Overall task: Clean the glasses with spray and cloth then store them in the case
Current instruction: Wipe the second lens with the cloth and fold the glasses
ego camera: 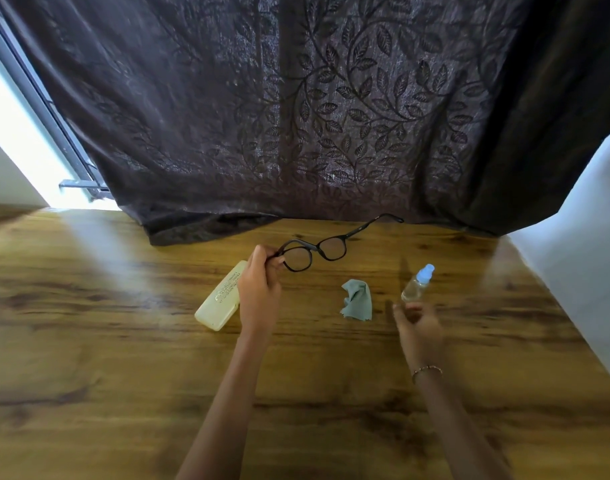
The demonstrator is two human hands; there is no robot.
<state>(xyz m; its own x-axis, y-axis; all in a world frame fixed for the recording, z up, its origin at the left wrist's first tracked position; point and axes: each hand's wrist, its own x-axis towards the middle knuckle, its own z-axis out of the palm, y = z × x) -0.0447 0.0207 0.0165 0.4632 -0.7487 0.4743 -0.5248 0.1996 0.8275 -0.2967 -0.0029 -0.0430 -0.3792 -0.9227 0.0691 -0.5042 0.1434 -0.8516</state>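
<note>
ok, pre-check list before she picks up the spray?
1. Glasses held: ok, left hand grips one end of the frame, far temple unfolded.
2. Spray bottle reachable: ok, upright on the table, just beyond the right hand.
3. Right hand free: ok, fingers open, holding nothing.
4. Bottle cap off: not ok, blue cap looks on.
5. Cloth ready: ok, crumpled between the hands.
6. Case open: not ok, looks closed, beside the left hand.
</note>
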